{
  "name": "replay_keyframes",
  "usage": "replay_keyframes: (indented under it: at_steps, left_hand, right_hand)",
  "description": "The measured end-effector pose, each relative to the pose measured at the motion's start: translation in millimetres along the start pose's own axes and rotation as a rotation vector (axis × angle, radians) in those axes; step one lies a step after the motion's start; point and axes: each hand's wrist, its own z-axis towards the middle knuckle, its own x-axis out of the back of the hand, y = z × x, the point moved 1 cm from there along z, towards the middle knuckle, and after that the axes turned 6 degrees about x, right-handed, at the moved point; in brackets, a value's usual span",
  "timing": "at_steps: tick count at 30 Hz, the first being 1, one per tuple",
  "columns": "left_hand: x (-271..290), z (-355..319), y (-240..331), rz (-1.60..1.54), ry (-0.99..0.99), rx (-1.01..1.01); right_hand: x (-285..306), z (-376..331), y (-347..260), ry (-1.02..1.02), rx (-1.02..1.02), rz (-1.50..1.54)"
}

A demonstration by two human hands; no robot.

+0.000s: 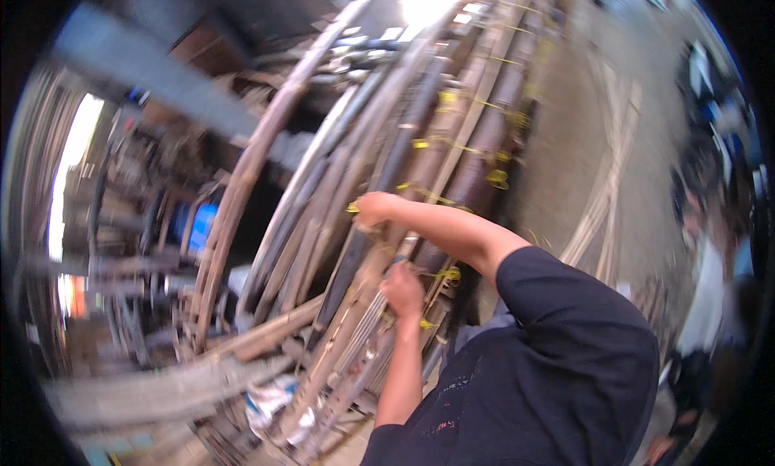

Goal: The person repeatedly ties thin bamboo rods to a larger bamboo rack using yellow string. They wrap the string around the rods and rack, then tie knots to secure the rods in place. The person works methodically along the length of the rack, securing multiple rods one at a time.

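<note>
Bamboo poles (379, 167), long, stiff, probably heavy, tied with yellow cord (494, 178); right hand (373, 210) clenched on one mid-stack, left hand (403, 292) gripping thin rods (355, 337) just below; best held beside ties.

We are seeing our left hand (401, 290) lying on the stack of long poles (379, 183), our right hand (373, 209) lying just beyond it on the same stack, loose slats (601, 200) lying right of the stack.
</note>
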Motion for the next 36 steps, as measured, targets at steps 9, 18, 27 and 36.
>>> replay_keyframes:
  at_steps: [9, 18, 27, 36]
  left_hand:
    - [22, 44, 112, -0.056, 0.039, 0.108]
    - [-296, -25, 455, -0.251, -0.835, -0.480]
    - [-545, -230, 459, 0.502, -1.586, -0.715]
    - [-596, -243, 483, 0.561, -1.393, -0.882]
  right_hand:
    - [132, -290, 146, 0.416, 0.354, 1.212]
    - [-178, -526, 648, 1.452, -0.876, 1.470]
    - [-438, -677, 954, 0.894, -1.848, 0.766]
    - [-514, -676, 1034, 0.732, -1.895, 0.663]
